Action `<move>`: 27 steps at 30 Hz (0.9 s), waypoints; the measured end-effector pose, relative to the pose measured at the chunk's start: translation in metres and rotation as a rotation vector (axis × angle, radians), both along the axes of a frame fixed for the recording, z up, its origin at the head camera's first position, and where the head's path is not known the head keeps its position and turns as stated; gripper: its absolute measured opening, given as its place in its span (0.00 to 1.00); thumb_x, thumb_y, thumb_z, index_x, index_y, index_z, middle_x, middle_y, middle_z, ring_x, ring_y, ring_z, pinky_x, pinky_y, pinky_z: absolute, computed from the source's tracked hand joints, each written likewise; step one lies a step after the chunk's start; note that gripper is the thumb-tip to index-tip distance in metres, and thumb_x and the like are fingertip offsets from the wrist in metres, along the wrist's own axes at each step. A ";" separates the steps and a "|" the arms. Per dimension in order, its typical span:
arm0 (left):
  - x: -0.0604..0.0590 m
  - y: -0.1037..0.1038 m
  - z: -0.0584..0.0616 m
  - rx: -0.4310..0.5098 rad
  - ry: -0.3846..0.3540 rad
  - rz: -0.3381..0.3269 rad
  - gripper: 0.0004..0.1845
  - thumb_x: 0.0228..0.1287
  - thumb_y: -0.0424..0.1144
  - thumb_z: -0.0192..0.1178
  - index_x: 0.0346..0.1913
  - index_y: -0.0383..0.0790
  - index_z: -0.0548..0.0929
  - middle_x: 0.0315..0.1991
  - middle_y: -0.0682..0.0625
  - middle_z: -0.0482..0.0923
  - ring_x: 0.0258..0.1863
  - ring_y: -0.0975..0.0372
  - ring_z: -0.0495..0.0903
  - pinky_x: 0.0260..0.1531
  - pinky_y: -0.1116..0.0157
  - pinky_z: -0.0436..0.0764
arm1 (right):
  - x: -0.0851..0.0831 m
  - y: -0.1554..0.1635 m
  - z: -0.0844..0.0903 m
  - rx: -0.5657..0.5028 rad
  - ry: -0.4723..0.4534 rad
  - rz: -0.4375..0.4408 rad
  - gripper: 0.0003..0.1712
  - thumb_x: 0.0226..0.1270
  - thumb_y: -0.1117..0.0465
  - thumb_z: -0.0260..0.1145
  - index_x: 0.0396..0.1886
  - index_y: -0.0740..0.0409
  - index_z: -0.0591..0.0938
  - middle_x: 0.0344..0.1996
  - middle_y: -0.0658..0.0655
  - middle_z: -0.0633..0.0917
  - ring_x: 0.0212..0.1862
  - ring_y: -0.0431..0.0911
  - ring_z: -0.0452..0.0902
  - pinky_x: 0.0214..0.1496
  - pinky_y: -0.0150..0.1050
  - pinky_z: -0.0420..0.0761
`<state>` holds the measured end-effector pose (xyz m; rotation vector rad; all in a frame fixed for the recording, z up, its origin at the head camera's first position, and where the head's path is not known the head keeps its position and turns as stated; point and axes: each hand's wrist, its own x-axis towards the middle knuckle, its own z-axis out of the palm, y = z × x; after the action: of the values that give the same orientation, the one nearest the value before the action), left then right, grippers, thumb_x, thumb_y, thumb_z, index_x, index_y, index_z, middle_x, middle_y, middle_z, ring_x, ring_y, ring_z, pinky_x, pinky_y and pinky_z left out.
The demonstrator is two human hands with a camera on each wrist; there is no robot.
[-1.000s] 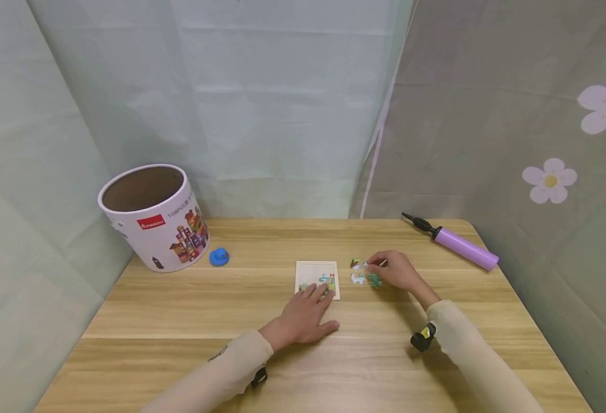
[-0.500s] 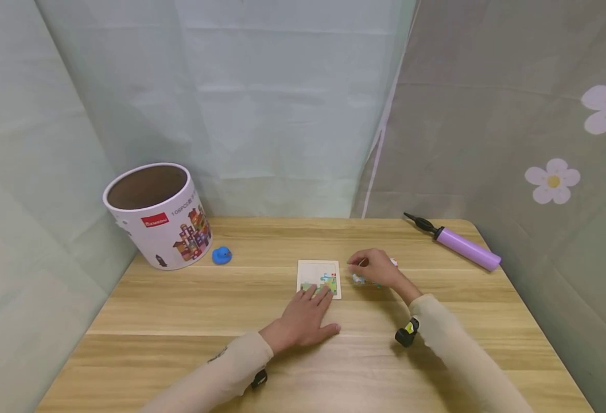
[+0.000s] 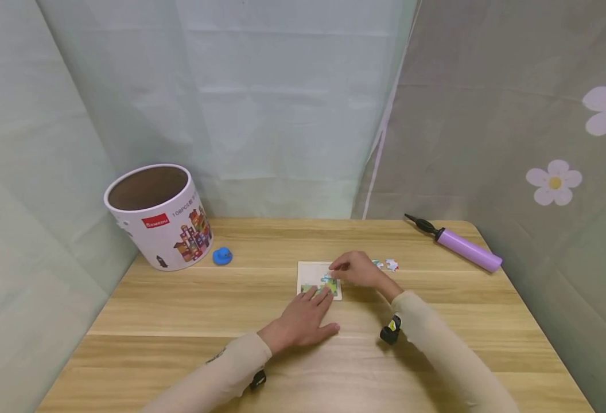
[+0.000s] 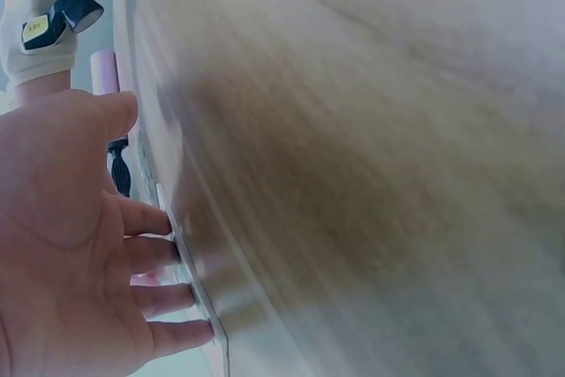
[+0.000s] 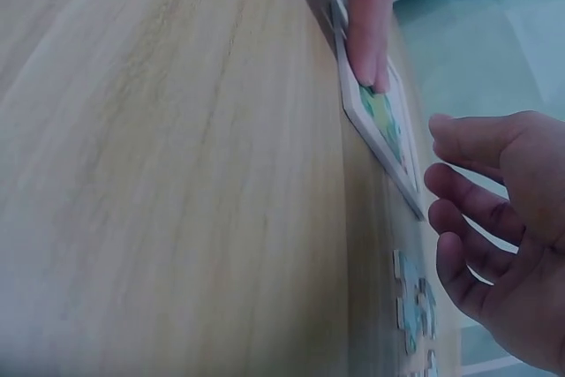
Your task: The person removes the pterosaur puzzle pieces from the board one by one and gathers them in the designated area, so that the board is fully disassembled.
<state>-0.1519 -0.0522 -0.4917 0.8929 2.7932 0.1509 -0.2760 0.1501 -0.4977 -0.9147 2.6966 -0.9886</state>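
Note:
A small square puzzle board (image 3: 307,269) with a pale frame lies mid-table, its lower part filled with green and blue pieces. My left hand (image 3: 303,321) rests its straight fingertips on the board's near edge, the thumb spread on the wood. Over the board's right side, my right hand (image 3: 357,269) holds thumb and forefinger together on a puzzle piece, which is mostly hidden by the fingers. In the right wrist view the other fingers of the right hand (image 5: 512,209) curl loosely. Loose puzzle pieces (image 3: 392,265) lie right of the board, some of them behind the right hand.
A white printed bucket (image 3: 158,229) stands at the back left, with a blue toy duck (image 3: 222,256) beside it. At the back right lies a purple hand pump (image 3: 465,248) with a black nozzle. Cloth hangs behind the table.
My right hand has moved left from the loose pieces to above the board's right side. The left hand has stayed on the board's near edge.

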 end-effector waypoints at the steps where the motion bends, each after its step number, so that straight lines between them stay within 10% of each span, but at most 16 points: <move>1: 0.000 0.000 0.000 -0.003 0.003 -0.002 0.41 0.77 0.65 0.42 0.79 0.37 0.62 0.80 0.44 0.56 0.78 0.45 0.57 0.74 0.47 0.62 | 0.000 -0.002 0.000 0.007 -0.005 -0.002 0.07 0.68 0.58 0.73 0.43 0.53 0.92 0.40 0.49 0.91 0.38 0.37 0.81 0.43 0.36 0.81; 27: 0.000 0.000 0.002 -0.016 0.002 -0.007 0.41 0.78 0.64 0.43 0.78 0.37 0.63 0.80 0.44 0.57 0.78 0.46 0.58 0.74 0.49 0.63 | -0.002 -0.012 -0.003 0.066 0.044 0.062 0.06 0.64 0.58 0.75 0.39 0.52 0.93 0.31 0.45 0.85 0.34 0.37 0.75 0.39 0.35 0.77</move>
<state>-0.1518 -0.0524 -0.4896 0.9001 2.7886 0.1264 -0.2783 0.1377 -0.5010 -1.0127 2.7004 -0.8727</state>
